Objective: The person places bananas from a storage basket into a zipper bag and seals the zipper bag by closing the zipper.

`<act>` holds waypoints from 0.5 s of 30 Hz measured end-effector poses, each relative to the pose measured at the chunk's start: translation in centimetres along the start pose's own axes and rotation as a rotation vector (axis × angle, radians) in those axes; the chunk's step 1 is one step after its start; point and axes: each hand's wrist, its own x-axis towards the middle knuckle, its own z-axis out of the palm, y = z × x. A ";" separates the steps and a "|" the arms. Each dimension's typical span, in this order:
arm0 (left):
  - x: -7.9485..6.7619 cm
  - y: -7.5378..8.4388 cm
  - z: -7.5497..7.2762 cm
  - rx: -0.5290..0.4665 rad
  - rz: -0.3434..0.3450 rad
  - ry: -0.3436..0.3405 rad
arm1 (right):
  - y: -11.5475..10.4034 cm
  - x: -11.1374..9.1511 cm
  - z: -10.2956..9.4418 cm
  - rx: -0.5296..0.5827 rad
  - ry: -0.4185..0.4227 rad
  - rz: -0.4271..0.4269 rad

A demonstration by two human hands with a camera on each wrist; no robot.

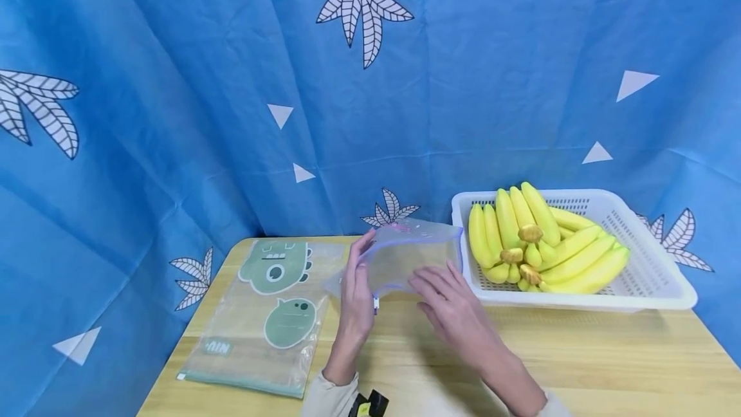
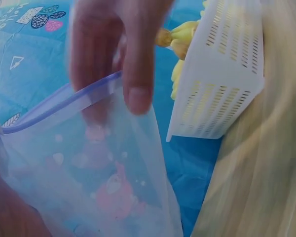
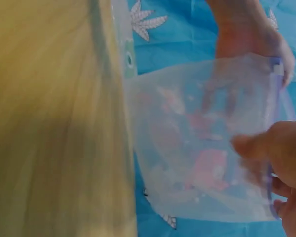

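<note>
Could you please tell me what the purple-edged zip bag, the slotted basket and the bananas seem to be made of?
Purple-edged zip bag: probably thin, frosted plastic film; limp, milky, see-through.
Slotted basket: likely smooth, moulded plastic, with regular perforations.
Bananas: smooth, perhaps plastic or foam, given unblemished, even yellow; real fruit possible.

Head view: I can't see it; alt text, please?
The left hand holds a translucent purple-rimmed bag, the right hand at its open mouth. A flat green-printed bag lies left on the table; a white basket of bananas sits right.

L-wrist cam: L hand (image 2: 12,210) cropped, R hand (image 2: 106,29) blurred
</note>
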 end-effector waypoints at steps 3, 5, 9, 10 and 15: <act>-0.2 -0.2 0.2 0.017 -0.013 0.004 | 0.2 -0.3 0.6 -0.027 -0.052 -0.035; -0.3 -0.4 0.3 0.025 -0.023 0.012 | 0.2 -0.5 0.6 -0.009 -0.078 -0.068; -0.4 -0.6 0.5 0.025 -0.026 0.012 | -0.3 -0.5 0.0 0.104 -0.213 -0.126; -0.4 -0.6 0.5 0.028 -0.025 0.005 | -0.5 -0.5 -0.1 0.133 -0.244 -0.126; -0.1 -0.2 0.2 0.081 0.005 -0.065 | -0.8 -0.5 -0.9 0.155 -0.299 -0.070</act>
